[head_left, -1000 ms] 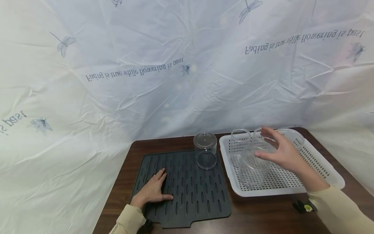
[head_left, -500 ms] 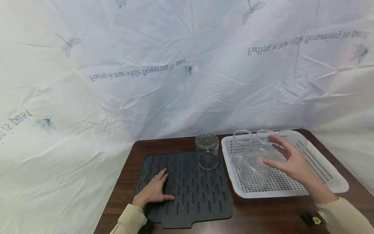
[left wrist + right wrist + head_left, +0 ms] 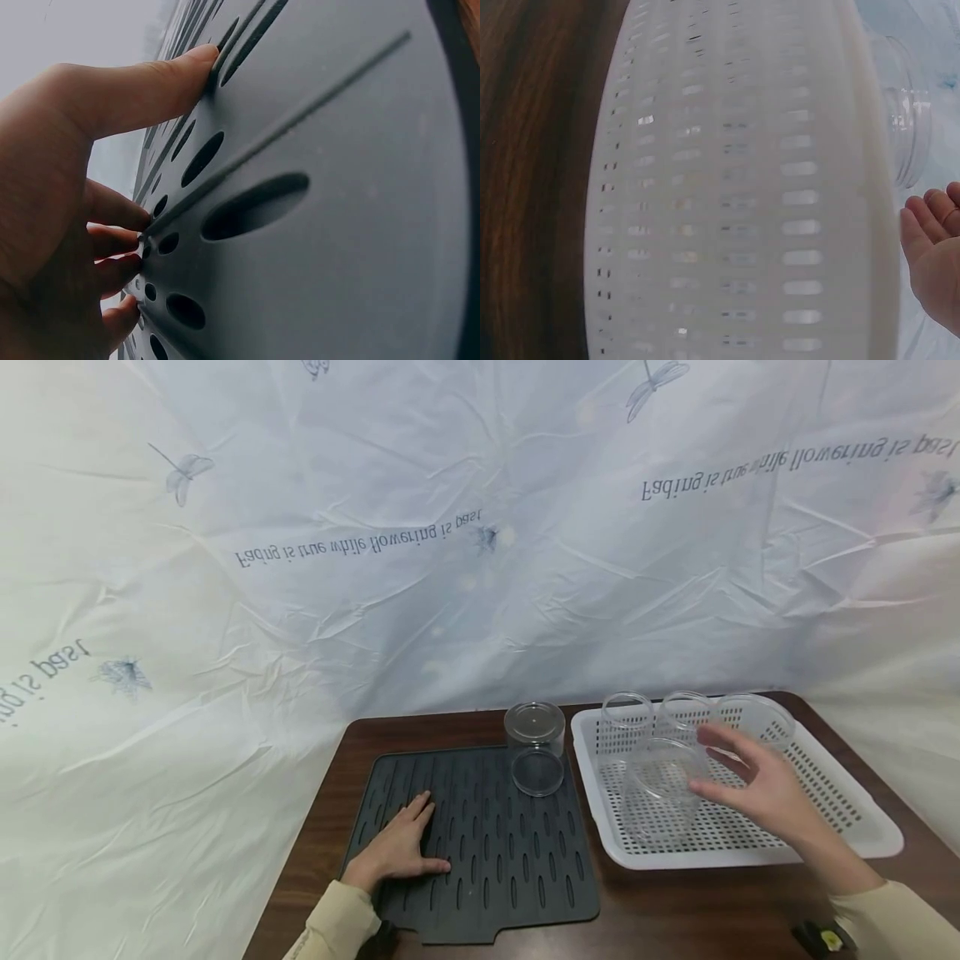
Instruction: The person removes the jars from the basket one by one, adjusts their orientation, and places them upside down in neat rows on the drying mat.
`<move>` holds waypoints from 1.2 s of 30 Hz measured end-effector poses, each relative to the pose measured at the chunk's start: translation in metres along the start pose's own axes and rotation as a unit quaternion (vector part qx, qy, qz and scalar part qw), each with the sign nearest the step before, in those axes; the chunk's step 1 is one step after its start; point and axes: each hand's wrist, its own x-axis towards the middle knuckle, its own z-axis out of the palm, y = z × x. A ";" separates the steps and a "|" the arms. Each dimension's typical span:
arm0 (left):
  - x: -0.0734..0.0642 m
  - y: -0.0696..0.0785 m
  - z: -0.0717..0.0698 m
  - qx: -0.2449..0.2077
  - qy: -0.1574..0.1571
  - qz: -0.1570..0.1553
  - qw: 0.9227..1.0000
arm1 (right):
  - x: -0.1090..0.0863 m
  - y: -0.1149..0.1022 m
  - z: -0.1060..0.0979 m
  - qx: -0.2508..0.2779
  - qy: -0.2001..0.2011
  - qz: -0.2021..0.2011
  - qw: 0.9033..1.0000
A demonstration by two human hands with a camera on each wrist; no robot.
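Note:
My left hand (image 3: 396,847) rests on a dark slotted drying mat (image 3: 517,860), fingers spread. In the left wrist view its thumb and fingertips touch the mat's ridged surface. Over the white perforated basket (image 3: 720,857) is my right hand (image 3: 761,789), thumb and fingers apart, nothing between them. Its fingertips overlap the right edge of the nearest clear container (image 3: 660,814). Behind it stand more clear round-rimmed containers, the left one (image 3: 627,727), the middle one (image 3: 686,714) and the right one (image 3: 761,722). In the right wrist view the basket's wall (image 3: 735,225) hides much of the inside.
A clear round container (image 3: 534,727) stands on the mat's back right corner, close to the basket. Both mat and basket sit on a dark wooden table (image 3: 637,918). A pale printed sheet (image 3: 450,627) hangs directly behind the table.
My right hand has moved right and slightly down, away from the nearest container in the basket. The left hand stays on the mat. The whole head view has shifted a little.

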 end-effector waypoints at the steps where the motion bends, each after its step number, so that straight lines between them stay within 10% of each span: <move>1: 0.000 0.000 0.000 0.002 -0.001 0.000 1.000 | 0.000 0.001 0.000 0.000 -0.008 0.001 1.000; 27: 0.001 -0.001 0.000 0.005 0.005 0.003 1.000 | 0.016 0.031 0.005 0.093 -0.177 0.005 0.980; 36: 0.001 -0.001 0.001 0.003 0.004 0.006 1.000 | 0.017 0.043 0.017 0.221 -0.226 -0.023 0.949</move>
